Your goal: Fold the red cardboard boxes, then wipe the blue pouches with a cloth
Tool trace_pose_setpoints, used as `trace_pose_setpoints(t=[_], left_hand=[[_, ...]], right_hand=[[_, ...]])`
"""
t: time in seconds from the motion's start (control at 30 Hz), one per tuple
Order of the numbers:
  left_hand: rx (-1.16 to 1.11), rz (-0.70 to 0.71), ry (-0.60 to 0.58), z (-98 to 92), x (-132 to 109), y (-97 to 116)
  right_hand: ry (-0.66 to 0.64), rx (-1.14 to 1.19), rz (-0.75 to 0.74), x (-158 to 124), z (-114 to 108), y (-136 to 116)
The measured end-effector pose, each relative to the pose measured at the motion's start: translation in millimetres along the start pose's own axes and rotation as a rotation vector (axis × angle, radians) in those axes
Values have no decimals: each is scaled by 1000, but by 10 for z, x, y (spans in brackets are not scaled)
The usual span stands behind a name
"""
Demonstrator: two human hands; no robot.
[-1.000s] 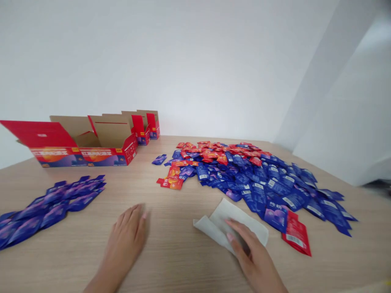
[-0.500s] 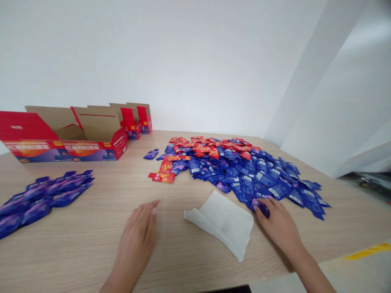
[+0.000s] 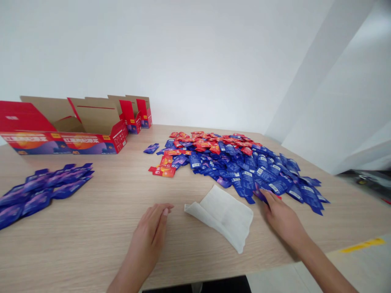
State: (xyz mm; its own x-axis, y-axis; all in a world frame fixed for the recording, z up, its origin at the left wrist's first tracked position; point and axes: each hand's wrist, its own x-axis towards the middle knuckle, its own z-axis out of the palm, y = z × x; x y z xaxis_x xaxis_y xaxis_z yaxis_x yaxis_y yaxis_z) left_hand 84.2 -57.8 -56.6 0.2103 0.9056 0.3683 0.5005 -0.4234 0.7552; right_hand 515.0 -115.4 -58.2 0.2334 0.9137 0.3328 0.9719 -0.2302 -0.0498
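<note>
My right hand (image 3: 282, 215) is closed on a blue-purple sachet (image 3: 260, 195) at the near edge of a big pile of blue sachets (image 3: 244, 165); a bit of red shows by its fingers. My left hand (image 3: 152, 228) rests over the wooden table, its fingers pressed together with nothing seen in them. Between the hands lies a white cloth (image 3: 224, 215) with its left edge folded over. Red sachets (image 3: 210, 142) cover the back of the pile, and a few orange-red ones (image 3: 165, 167) lie at its left.
Open red boxes (image 3: 88, 142) stand at the back left, with smaller ones (image 3: 132, 122) behind. Rows of blue-purple sachets (image 3: 36, 195) lie at the left on the table (image 3: 106, 252). One loose sachet (image 3: 151, 148) lies left of the pile. A white wall stands behind.
My left hand has moved right, towards the cloth. My right hand has shifted slightly, and the sachet in it has tilted, with red now showing beside the fingers. The view has shifted a little.
</note>
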Motion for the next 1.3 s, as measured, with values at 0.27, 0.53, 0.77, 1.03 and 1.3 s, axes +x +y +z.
trace_pose_setpoints(t=[0.27, 0.53, 0.77, 1.03, 1.3], left_hand=[[-582, -471, -216, 171, -22, 258], [-710, -751, -222, 207, -79, 186], [218, -542, -54, -119, -250, 117], [632, 386, 9, 212, -456, -154], [844, 416, 95, 559, -655, -185]], right_hand=[[184, 650, -32, -280, -625, -1059], [-85, 762, -619, -540, -108, -1927], [4, 452, -292, -661, 92, -1490], [3, 292, -159, -519, 73, -1194], [149, 537, -85, -482, 22, -1936]])
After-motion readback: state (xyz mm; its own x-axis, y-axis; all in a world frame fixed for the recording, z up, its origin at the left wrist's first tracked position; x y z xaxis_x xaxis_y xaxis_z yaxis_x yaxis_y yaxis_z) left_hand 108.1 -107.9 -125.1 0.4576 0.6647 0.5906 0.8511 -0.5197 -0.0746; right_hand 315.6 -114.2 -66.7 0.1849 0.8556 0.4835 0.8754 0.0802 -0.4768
